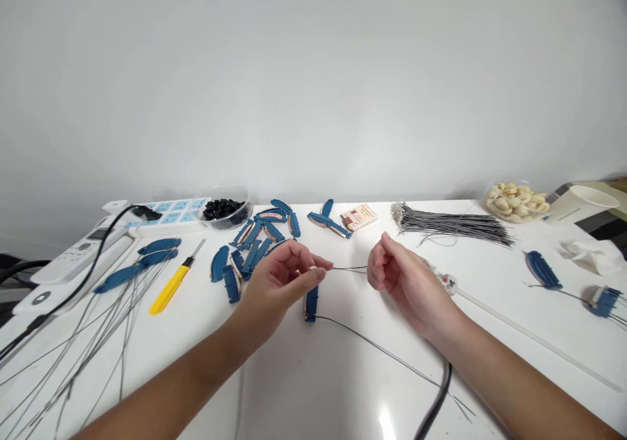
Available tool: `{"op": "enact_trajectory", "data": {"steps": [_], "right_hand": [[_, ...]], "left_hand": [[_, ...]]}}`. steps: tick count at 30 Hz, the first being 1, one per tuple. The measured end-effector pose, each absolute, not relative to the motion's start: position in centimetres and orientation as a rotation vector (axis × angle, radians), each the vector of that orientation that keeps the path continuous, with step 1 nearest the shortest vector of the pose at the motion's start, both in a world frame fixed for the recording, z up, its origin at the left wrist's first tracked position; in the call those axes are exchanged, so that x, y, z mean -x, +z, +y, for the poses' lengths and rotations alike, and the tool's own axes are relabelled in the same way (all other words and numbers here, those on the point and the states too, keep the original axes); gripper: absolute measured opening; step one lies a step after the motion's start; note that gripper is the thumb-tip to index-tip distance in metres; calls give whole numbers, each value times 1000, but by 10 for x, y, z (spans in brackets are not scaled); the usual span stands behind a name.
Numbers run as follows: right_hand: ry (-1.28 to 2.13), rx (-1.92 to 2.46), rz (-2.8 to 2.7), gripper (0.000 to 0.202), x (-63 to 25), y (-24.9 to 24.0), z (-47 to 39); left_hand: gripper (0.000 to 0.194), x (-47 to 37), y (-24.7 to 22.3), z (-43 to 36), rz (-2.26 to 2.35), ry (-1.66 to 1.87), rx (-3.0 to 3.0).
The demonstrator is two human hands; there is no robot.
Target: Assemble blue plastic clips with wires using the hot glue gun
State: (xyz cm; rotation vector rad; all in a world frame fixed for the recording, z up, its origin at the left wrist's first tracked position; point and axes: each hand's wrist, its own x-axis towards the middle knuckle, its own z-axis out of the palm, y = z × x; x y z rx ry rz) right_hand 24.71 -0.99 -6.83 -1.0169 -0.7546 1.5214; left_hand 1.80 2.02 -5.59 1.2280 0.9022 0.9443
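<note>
My left hand is closed in a pinch over the middle of the table, with one end of a thin dark wire at its fingertips. The wire stretches across to my right hand, whose curled fingers are closed around its other part; the exact grip there is hidden. Just below my left fingertips lies a blue curved plastic piece, partly covered by that hand. Another thin wire runs from this piece toward the lower right.
Blue pieces lie scattered behind my left hand, near a tub of black parts. A yellow screwdriver, wired blue pieces and a power strip are left. Rightward are a wire bundle, a nut bowl and a soldering iron cable.
</note>
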Motion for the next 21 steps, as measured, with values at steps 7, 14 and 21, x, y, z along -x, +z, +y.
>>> {"op": "enact_trajectory", "data": {"steps": [7, 14, 21], "right_hand": [[1396, 1096, -939, 28, -247, -66, -13], [874, 1240, -1228, 18, -255, -57, -27], [503, 1532, -1622, 31, -271, -67, -99]], "left_hand": [[33, -17, -63, 26, 965, 1016, -1263], [28, -13, -74, 33, 1029, 1015, -1349], [27, -10, -68, 32, 1028, 1025, -1313]]}}
